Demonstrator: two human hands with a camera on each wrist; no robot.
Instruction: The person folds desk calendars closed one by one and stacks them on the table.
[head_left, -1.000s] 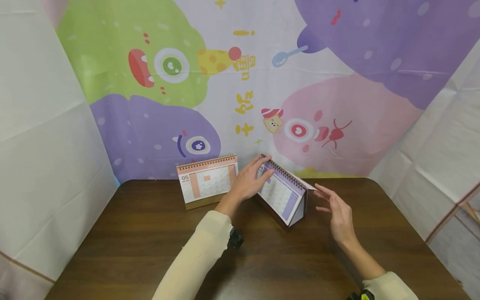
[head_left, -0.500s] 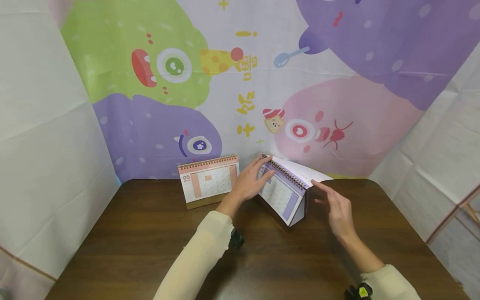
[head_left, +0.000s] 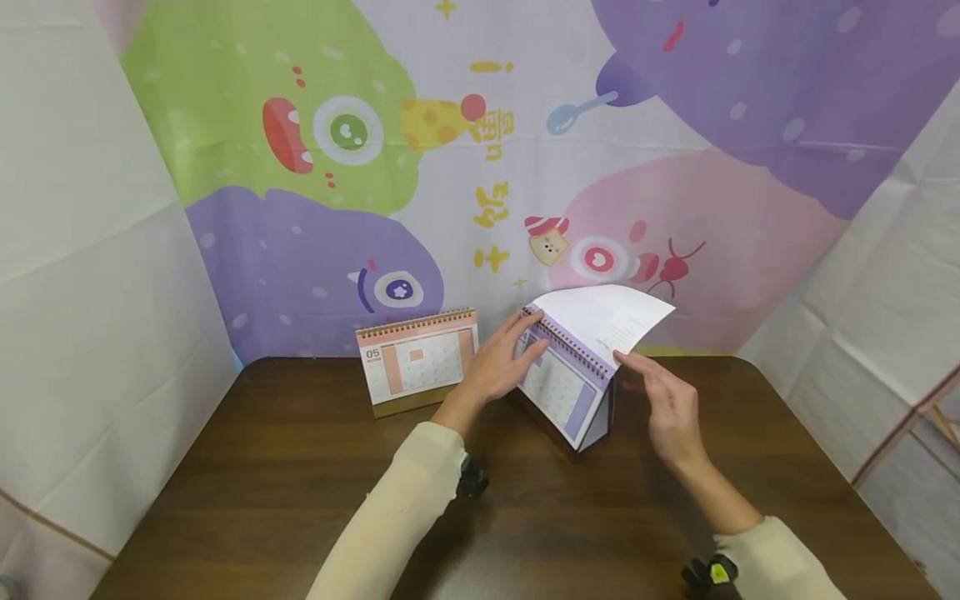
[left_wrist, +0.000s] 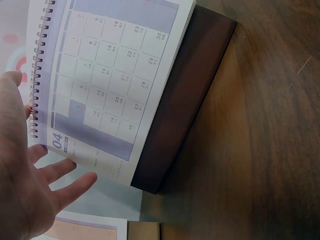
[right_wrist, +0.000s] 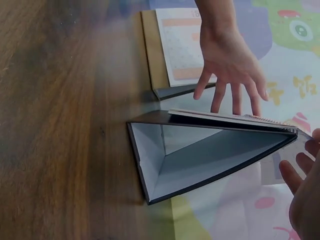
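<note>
A purple desk calendar (head_left: 557,387) stands angled on the table, its page marked 04 in the left wrist view. One loose page (head_left: 611,321) rises from its spiral binding (head_left: 573,343), spread up and back. My left hand (head_left: 497,358) rests at the calendar's upper left end, fingers spread and relaxed near the rings. At the right end my right hand (head_left: 671,408) touches the raised page's edge with an extended forefinger, close to the binding. In the right wrist view, the hollow triangular stand (right_wrist: 200,155) shows end-on, with the right fingers (right_wrist: 290,175) by its top.
To the left stands an orange desk calendar (head_left: 420,362), marked 05, just beyond the left forearm. Both sit near the back of the brown wooden table (head_left: 300,500). A cartoon-printed cloth (head_left: 465,167) hangs directly behind, with white cloth walls at both sides.
From behind the purple calendar, the loose page has swung upward and now stands raised above the binding. My right hand has moved slightly left and up with it. The left hand has stayed in place.
</note>
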